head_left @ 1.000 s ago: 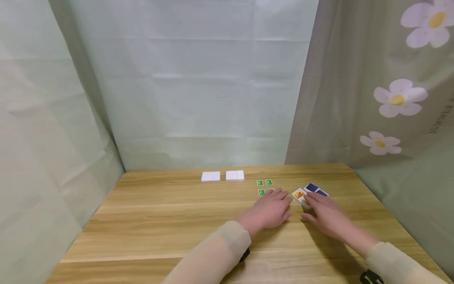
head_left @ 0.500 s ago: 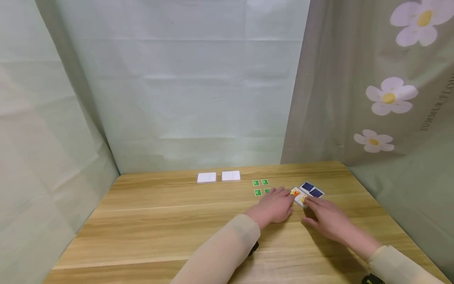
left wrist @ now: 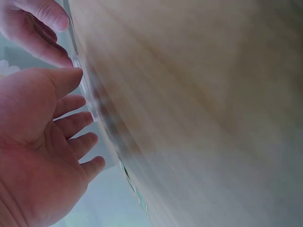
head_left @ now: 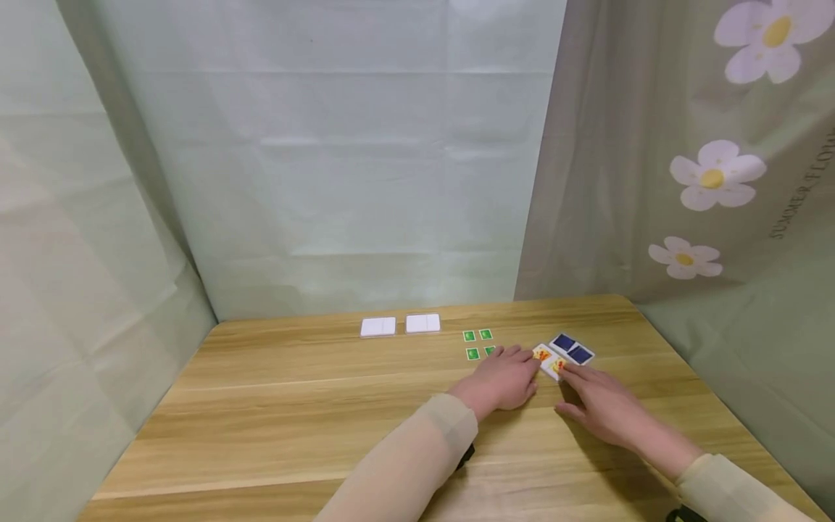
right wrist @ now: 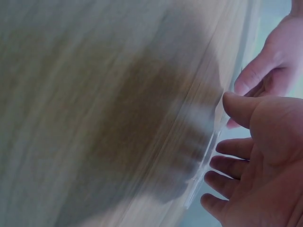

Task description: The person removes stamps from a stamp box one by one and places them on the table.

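Note:
A flat white card-like piece [head_left: 549, 360] with two orange-and-red pictures lies slantwise at the table's right. My left hand [head_left: 505, 378] touches its left end with the fingertips, fingers loosely bent. At its right end rest the fingertips of my right hand [head_left: 607, 406], thumb held apart. In the left wrist view the piece shows edge-on as a thin clear edge [left wrist: 86, 90] by the fingertips; the right wrist view shows a clear edge [right wrist: 201, 170] too. Right behind it lies a similar piece with two dark blue squares [head_left: 572, 349].
Several small green square tiles [head_left: 472, 354] lie left of the hands, one partly covered by the left fingers. Two white rectangular cards [head_left: 378, 327] lie near the back edge of the wooden table [head_left: 274, 420]. Fabric curtains [head_left: 365, 181] stand behind and at both sides.
My left hand has moved right onto the picture piece's left end. The right fingers have drawn back slightly, uncovering more of both pieces. The head view has shifted slightly.

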`<state>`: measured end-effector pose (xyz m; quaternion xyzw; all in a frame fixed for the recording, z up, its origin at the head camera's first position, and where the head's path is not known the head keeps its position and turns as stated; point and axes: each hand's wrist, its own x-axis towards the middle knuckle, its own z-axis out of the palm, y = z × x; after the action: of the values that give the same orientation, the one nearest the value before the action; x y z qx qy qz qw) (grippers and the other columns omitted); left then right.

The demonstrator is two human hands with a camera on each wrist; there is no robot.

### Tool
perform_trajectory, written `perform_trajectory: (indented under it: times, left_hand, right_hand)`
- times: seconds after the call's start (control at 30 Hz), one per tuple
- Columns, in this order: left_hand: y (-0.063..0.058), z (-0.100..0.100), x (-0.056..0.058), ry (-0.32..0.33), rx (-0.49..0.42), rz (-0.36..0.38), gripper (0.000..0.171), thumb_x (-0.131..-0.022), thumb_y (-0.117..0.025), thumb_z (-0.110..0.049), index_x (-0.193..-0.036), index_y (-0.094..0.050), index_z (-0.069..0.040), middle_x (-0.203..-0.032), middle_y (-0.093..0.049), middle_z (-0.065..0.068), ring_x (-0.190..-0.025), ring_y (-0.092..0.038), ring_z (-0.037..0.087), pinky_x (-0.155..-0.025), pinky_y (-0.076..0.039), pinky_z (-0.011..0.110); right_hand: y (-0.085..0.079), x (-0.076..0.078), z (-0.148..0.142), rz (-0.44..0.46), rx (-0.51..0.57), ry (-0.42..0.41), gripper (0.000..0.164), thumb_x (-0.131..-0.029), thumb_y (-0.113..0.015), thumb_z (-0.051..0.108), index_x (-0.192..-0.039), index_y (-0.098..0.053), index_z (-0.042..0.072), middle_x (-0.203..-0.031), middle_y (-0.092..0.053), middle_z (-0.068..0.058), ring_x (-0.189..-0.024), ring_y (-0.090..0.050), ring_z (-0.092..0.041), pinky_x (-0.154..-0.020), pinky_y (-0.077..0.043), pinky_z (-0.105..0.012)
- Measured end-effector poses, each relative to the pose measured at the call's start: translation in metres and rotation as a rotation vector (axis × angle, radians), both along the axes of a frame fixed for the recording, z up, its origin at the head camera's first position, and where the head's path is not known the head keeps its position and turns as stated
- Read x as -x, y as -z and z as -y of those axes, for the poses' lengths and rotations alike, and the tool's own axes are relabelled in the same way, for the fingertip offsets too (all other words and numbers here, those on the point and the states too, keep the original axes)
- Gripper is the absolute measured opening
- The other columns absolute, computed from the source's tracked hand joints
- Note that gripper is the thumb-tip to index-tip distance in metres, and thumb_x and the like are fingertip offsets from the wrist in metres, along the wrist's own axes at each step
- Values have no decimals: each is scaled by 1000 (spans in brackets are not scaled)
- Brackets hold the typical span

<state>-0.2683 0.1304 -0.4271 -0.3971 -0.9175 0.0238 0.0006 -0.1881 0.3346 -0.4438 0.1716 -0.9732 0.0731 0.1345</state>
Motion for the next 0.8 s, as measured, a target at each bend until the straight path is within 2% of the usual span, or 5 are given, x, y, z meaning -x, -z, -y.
perform_trajectory:
  times: [0.37, 0.8]
  left_hand:
    - [3, 6, -4, 9, 9, -3, 52, -115, -57, -43, -164, -54, -24, -170, -47, -7, -160, -39, 18, -129, -32, 44]
    - [2, 27, -19, 34, 29, -32, 55, -112, -63, -45, -163, -55, -24, -165, -53, -6, -156, -44, 16, -128, -34, 47]
  right_hand:
    - [1, -4, 5, 20, 16, 8, 63, -96, -88, 33, -137, -69, -11, -142, -65, -32, -128, -64, -52, -106, -52, -65]
    - [4, -14, 17, 18, 52, -30, 60, -97, -87, 32, -137, -70, -8, -145, -65, -29, -129, -65, -50, -106, -53, -64]
